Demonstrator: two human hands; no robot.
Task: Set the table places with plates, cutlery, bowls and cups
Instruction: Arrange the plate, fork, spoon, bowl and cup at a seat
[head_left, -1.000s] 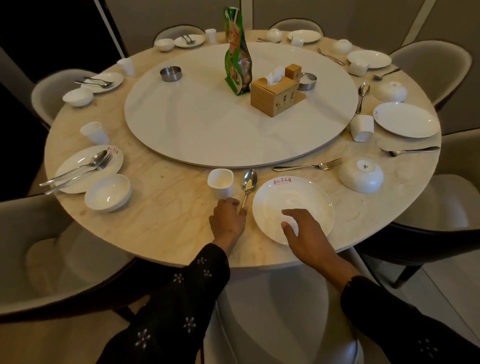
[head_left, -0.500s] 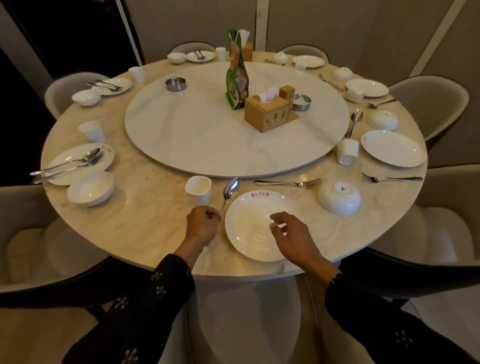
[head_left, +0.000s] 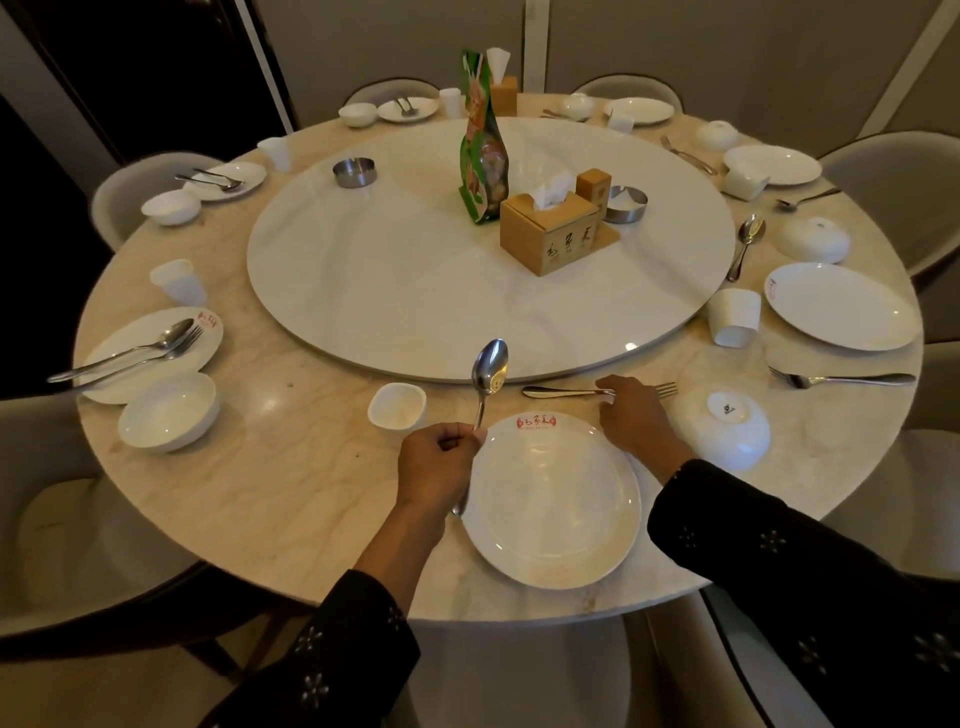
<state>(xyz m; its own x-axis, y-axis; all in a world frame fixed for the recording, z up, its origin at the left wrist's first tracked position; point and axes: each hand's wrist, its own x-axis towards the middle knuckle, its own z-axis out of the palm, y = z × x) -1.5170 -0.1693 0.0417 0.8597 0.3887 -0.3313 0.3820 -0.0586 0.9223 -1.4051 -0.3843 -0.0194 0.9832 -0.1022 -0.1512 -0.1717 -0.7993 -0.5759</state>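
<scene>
Head view of the place setting nearest me on the round cream marble table (head_left: 260, 509): my left hand (head_left: 439, 467) has its grip curled tight round the lower handle of the polished steel spoon (head_left: 487, 382), whose bowl is raised and tilted toward the white marble turntable (head_left: 415, 270), while the handle's tail shows below my palm beside the white round porcelain plate with red lettering (head_left: 550, 504). My right hand (head_left: 631, 421) lies over the middle of the steel fork (head_left: 563, 391), which rests flat on the table just beyond the plate, handle end to the left and tines to the right; the fingertips bend down onto the handle, but I cannot tell whether this grip has closed on it or only touches. A small white cup (head_left: 397, 408) stands upright just left of the spoon, and an upturned white bowl (head_left: 730, 428) sits near the plate's right side. I judge the cutlery light, rigid and slippery, so it is best pinched at mid-handle near the balance point, with a fingertip tipping the flat fork up before any lift. The plate and bowl look heavier and chippable, best taken at the rim and set down softly
</scene>
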